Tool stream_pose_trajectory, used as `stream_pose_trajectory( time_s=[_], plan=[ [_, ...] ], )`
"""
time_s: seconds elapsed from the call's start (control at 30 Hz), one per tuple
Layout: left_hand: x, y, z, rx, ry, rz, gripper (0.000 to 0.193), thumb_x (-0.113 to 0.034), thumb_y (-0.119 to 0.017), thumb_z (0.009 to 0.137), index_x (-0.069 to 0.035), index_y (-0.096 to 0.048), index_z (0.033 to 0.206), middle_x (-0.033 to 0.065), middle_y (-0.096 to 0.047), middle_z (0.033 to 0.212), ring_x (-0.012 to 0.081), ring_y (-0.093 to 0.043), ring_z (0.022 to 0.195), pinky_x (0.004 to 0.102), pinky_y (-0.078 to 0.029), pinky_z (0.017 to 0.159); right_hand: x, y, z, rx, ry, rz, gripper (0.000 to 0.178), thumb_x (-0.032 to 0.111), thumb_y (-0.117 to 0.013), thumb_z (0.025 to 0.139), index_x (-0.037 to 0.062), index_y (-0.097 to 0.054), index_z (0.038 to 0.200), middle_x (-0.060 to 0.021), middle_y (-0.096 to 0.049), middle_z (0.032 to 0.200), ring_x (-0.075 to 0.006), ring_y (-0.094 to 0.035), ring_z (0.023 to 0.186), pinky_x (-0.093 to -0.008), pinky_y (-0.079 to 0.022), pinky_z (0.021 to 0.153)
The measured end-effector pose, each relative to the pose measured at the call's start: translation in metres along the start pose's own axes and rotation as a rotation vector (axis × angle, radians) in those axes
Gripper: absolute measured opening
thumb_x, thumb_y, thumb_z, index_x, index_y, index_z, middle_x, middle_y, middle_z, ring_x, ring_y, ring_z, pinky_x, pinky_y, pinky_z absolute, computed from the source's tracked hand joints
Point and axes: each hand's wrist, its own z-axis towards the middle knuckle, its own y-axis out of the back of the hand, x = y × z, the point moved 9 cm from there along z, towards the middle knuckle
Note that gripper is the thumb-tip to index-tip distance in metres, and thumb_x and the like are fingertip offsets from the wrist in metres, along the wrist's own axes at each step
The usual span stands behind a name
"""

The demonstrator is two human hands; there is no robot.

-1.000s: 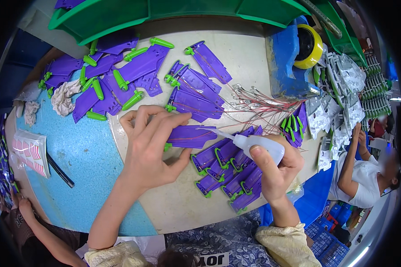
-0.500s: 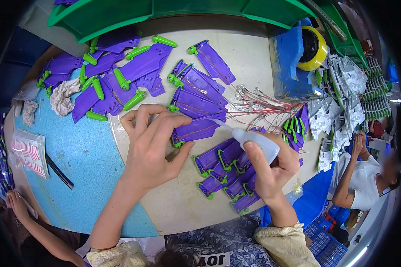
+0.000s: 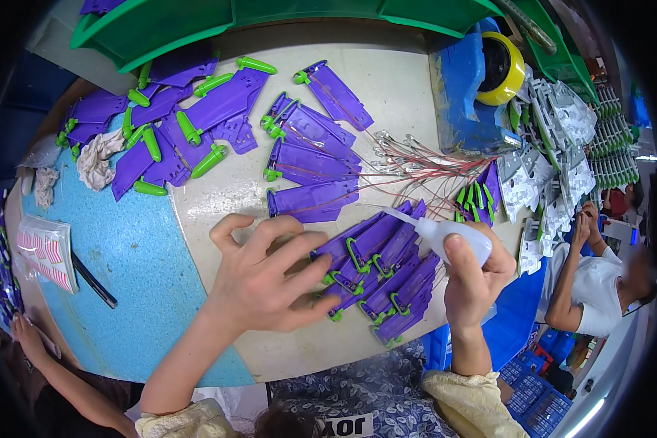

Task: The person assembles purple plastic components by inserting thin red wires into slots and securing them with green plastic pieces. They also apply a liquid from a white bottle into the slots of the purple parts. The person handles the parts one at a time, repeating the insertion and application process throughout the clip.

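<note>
My right hand (image 3: pixel 473 281) is wrapped round a translucent white squeeze bottle (image 3: pixel 445 235), whose thin nozzle points left over the purple parts. Fingers spread and a little blurred, my left hand (image 3: pixel 266 281) is at the left edge of a near pile of purple plastic parts (image 3: pixel 394 244) with green loops; whether it touches them I cannot tell. Beyond it, several purple panels (image 3: pixel 315 162) with green ends lie in a column. Thin red wires (image 3: pixel 416 171) run from these panels to a bundle of small, pale-tipped leads at their right.
Purple parts with green pegs (image 3: pixel 226 106) are heaped at the far left, beside a crumpled cloth (image 3: pixel 98 160). A blue tape dispenser (image 3: pixel 460 95) holds yellow tape (image 3: pixel 515 69). Grey parts (image 3: pixel 562 168) are stacked at right. Green bins (image 3: pixel 292 18) line the back. Other people sit either side.
My left hand has come off the nearest wired panel and moved toward me, its fingers spreading. The squeeze bottle has shifted right and slightly nearer in my right hand.
</note>
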Motion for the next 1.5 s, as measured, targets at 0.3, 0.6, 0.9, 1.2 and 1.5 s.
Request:
stream_pose_trajectory(
  time_s=[0.3,0.6,0.9,1.2,1.5],
  plan=[
    [0.043,0.006,0.019,-0.118,0.268,-0.055,0.036,-0.01,-0.086,0.066,-0.01,-0.062,0.092,0.0023,-0.07,0.106,0.0271,-0.055,0.104,0.0434,-0.029,0.094,0.017,-0.031,0.004,0.134,0.213,-0.228,0.016,0.004,-0.081,0.082,-0.0057,-0.075,0.093,-0.0084,-0.072,0.075,-0.0095,-0.063,0.061,-0.0246,-0.045,0.053],
    [0.044,0.006,0.018,-0.148,0.271,-0.094,0.037,-0.007,-0.087,0.064,-0.007,-0.063,0.092,0.0062,-0.071,0.105,0.0294,-0.055,0.102,0.0431,-0.036,0.093,0.02,-0.026,-0.001,0.141,0.259,-0.256,0.017,0.006,-0.082,0.082,-0.0035,-0.075,0.093,-0.0093,-0.072,0.074,-0.0108,-0.064,0.06,-0.0253,-0.045,0.052],
    [-0.016,-0.012,0.013,0.029,0.158,0.006,0.037,-0.046,-0.078,0.075,-0.019,-0.074,0.1,0.0009,-0.065,0.111,0.0258,-0.055,0.103,0.0457,-0.024,0.098,-0.009,0.013,-0.004,-0.065,-0.176,0.135,0.021,0.015,-0.074,0.09,-0.0052,-0.074,0.095,-0.0043,-0.07,0.078,-0.0071,-0.059,0.069,-0.0231,-0.042,0.062],
    [0.025,0.006,0.014,-0.082,0.202,-0.019,0.028,-0.01,-0.085,0.066,-0.007,-0.062,0.081,0.0065,-0.072,0.109,0.0295,-0.056,0.101,0.0425,-0.036,0.091,0.006,-0.004,-0.006,0.097,-0.002,-0.032,0.017,0.011,-0.077,0.087,-0.0051,-0.073,0.092,-0.0016,-0.068,0.071,-0.0045,-0.054,0.06,-0.0215,-0.038,0.054],
    [0.037,0.0,0.008,-0.101,0.241,-0.139,0.03,-0.013,-0.084,0.067,-0.009,-0.061,0.085,0.0026,-0.068,0.107,0.0269,-0.055,0.103,0.0427,-0.03,0.089,0.022,-0.021,-0.008,0.115,0.279,-0.366,0.017,0.008,-0.082,0.082,-0.0037,-0.074,0.092,-0.0092,-0.071,0.074,-0.0129,-0.064,0.06,-0.027,-0.046,0.053]
  ],
)
